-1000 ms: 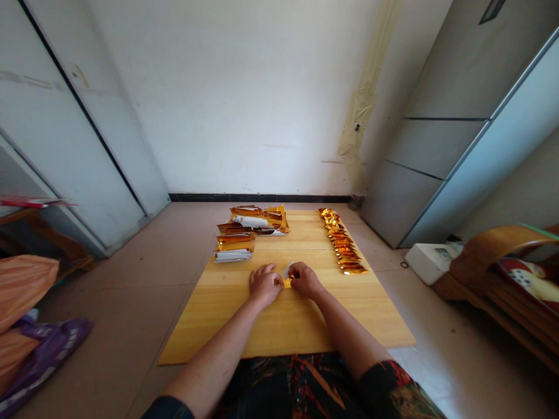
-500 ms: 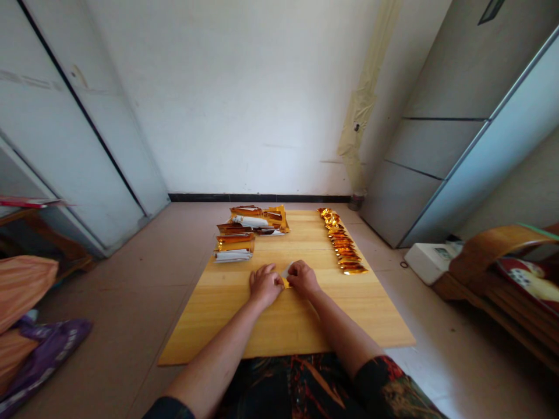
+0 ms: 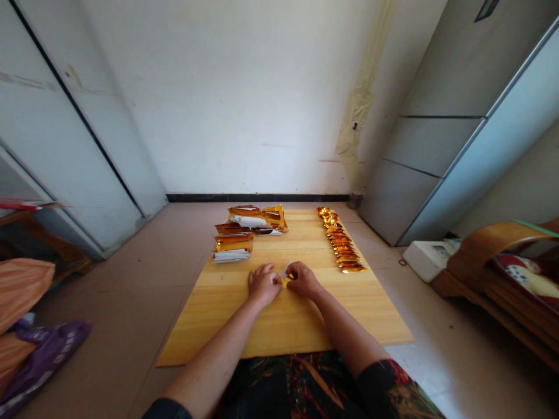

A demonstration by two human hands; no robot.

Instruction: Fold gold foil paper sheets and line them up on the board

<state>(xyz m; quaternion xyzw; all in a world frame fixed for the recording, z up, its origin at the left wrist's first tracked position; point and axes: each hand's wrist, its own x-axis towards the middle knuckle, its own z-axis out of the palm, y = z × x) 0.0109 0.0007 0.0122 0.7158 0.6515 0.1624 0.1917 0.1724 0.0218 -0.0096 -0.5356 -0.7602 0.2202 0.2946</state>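
Note:
My left hand [image 3: 263,284] and my right hand [image 3: 303,279] meet over the middle of a wooden board [image 3: 227,326] on the floor. Both are closed in a pinch on one small piece of gold foil paper [image 3: 286,278], which shows gold and white between the fingers. Most of the paper is hidden by the fingers. Ahead on the left lie stacks of gold foil sheets [image 3: 233,242]. A row of several folded gold pieces [image 3: 342,243] runs along the board's right side.
A white wall stands ahead, a cabinet door on the left and a grey refrigerator [image 3: 437,163] on the right. A white scale [image 3: 430,256] and a wooden chair [image 3: 502,256] sit at the right. Orange and purple bags [image 3: 30,326] lie at the left.
Both hands stay on the gold paper and shift only slightly, the right fingers working a little closer to the left. The view tilts a touch.

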